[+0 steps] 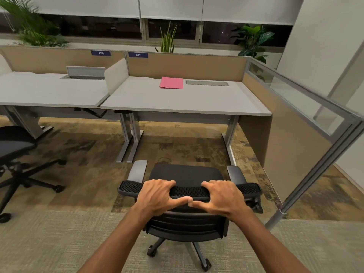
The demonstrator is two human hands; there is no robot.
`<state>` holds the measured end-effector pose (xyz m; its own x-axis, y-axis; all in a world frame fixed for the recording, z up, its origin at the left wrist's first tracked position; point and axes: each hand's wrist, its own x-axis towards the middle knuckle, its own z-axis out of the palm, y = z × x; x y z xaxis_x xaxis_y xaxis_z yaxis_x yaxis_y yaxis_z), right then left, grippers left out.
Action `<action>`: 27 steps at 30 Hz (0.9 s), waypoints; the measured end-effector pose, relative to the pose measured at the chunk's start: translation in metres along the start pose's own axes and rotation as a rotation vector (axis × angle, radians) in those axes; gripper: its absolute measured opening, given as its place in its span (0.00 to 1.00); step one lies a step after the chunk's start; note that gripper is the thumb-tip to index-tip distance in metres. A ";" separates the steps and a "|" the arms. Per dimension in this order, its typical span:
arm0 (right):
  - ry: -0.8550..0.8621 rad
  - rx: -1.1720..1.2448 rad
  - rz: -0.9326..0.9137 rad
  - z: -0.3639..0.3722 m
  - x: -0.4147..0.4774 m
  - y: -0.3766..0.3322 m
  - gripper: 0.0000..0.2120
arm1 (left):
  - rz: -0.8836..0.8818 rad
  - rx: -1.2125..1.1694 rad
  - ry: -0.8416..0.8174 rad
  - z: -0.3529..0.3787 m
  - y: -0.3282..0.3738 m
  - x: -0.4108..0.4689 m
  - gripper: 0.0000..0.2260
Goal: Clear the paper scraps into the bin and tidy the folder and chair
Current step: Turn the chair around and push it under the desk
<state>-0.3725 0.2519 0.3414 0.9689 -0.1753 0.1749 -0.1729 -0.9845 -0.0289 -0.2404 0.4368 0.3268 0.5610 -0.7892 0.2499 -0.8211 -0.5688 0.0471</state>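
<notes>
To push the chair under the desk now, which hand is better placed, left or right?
Neither clearly. The left hand and right hand both grip the top of the chair backrest, evenly about its middle, thumbs touching. Pushing with both toward the desk seems straightest.

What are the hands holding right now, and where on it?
Both the left hand and right hand grip the top edge of the chair backrest.

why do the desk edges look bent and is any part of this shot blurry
Head view: the wide-angle lens bows straight lines, so the desk edge and glass partition curve toward the frame borders; the carpet in the bottom corners smears with blur, while the left hand and right hand gripping the chair back stay sharp; lighting is even and indoor, the windows dark.
</notes>
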 end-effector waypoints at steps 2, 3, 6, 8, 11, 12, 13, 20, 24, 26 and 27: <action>-0.001 -0.011 -0.010 0.002 0.011 0.011 0.44 | -0.011 -0.015 0.005 0.005 0.000 0.013 0.39; 0.000 -0.018 -0.015 0.002 0.017 0.016 0.44 | -0.018 -0.023 0.008 0.007 0.000 0.018 0.38; -0.013 -0.022 -0.025 0.006 0.038 0.029 0.45 | -0.034 -0.028 0.022 0.013 -0.005 0.037 0.38; -0.021 -0.017 -0.023 0.009 0.049 0.035 0.45 | -0.030 -0.022 0.019 0.015 -0.010 0.049 0.39; -0.011 -0.016 -0.008 0.015 0.070 0.041 0.45 | -0.018 -0.010 0.014 0.018 -0.022 0.069 0.39; -0.009 -0.016 -0.006 0.017 0.077 0.041 0.45 | -0.015 -0.013 0.011 0.018 -0.027 0.075 0.39; -0.011 -0.017 -0.003 0.018 0.086 0.042 0.45 | -0.013 -0.017 0.009 0.019 -0.033 0.082 0.39; -0.036 -0.015 0.021 0.028 0.135 0.045 0.40 | 0.065 -0.012 -0.029 0.026 -0.069 0.127 0.41; -0.046 0.001 0.038 0.030 0.165 0.042 0.40 | 0.092 -0.006 -0.032 0.026 -0.093 0.148 0.40; -0.041 0.015 0.046 0.033 0.177 0.038 0.40 | 0.104 0.003 -0.043 0.026 -0.104 0.156 0.40; -0.036 0.016 0.047 0.034 0.182 0.037 0.40 | 0.107 0.009 -0.042 0.026 -0.109 0.160 0.40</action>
<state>-0.1963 0.1839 0.3389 0.9656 -0.2205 0.1378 -0.2153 -0.9752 -0.0520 -0.0581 0.3666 0.3364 0.4744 -0.8544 0.2119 -0.8756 -0.4829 0.0134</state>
